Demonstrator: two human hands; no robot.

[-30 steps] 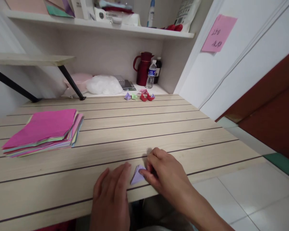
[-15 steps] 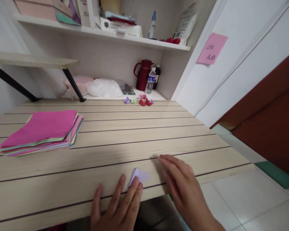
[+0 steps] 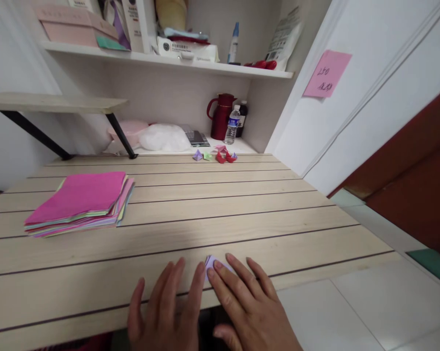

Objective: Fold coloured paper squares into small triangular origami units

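Note:
A small folded lilac paper lies near the front edge of the wooden table. My right hand lies flat on it with fingers stretched out, covering most of it. Only the paper's far tip shows. My left hand rests flat on the table just to the left, fingers spread, its fingertips beside the paper.
A stack of coloured paper sheets, pink on top, sits at the left. Several small folded paper pieces lie at the table's far edge. Behind them stand a red jug and a water bottle. A white wall with a pink note runs along the right.
My right hand has come back from the right and now lies flat over the lilac paper. My left hand has shifted slightly left. The camera view has moved a little.

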